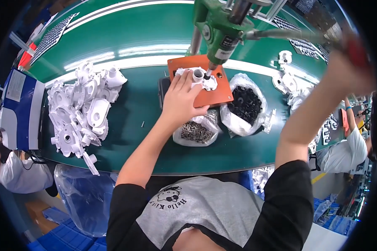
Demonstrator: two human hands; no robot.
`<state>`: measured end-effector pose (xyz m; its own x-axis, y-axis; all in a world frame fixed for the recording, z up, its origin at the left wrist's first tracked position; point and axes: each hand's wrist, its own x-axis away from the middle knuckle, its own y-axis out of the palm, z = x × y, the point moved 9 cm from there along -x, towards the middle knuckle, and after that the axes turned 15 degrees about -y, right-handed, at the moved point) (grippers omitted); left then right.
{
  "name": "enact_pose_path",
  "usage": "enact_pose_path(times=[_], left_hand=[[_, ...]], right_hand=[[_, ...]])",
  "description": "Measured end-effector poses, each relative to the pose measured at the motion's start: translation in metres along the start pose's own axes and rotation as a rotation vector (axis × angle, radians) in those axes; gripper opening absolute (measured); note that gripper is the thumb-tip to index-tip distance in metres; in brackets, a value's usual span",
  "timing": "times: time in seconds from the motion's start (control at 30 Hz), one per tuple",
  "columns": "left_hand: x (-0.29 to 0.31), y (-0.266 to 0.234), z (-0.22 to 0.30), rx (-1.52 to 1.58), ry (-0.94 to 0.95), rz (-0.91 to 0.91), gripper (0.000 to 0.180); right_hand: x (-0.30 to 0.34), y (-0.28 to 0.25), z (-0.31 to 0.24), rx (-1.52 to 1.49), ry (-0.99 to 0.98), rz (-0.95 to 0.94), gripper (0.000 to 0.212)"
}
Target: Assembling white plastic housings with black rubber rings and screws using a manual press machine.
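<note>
My left hand (180,96) lies with its fingers stretched over a white plastic part (210,83), its thumb spread onto the orange plate (215,98) beneath. A green hand press (222,35) stands over the plate, its dark tip at the part beside an upright round collar. Up at the far right, my right hand (351,73), smeared by motion, is closed around the red-ended lever (287,35) of the press. Near the plate, a clear bag of small metal pins (196,132) and a bag of black plastic pieces (244,104) stand open.
White plastic parts (81,111) are heaped on the left of the green table (134,144), beside a blue and white box (21,108). More white parts (290,81) lie at the right. One loose pin (143,124) lies near my left forearm. Other people work at both sides.
</note>
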<state>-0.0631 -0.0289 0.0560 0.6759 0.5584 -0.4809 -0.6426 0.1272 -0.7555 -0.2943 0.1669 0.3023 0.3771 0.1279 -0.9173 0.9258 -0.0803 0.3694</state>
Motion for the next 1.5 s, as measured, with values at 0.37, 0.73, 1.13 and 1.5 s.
enact_pose_path(times=[0.37, 0.73, 1.13, 1.5], left_hand=[[-0.014, 0.008, -0.012, 0.138, -0.249, -0.159, 0.060], [-0.057, 0.003, -0.024, -0.045, -0.121, -0.398, 0.041], [-0.116, -0.005, -0.123, 0.399, -0.390, -0.025, 0.032], [0.070, -0.138, -0.158, -0.711, -0.713, 0.011, 0.067]], right_hand=[[0.147, 0.062, -0.006, 0.573, -0.030, -0.355, 0.035], [0.043, -0.014, 0.250, 0.678, 0.515, -0.252, 0.076], [0.247, -0.190, 0.077, 1.976, 0.818, -0.798, 0.039], [0.242, -0.172, 0.029, 1.902, 0.468, -0.839, 0.052]])
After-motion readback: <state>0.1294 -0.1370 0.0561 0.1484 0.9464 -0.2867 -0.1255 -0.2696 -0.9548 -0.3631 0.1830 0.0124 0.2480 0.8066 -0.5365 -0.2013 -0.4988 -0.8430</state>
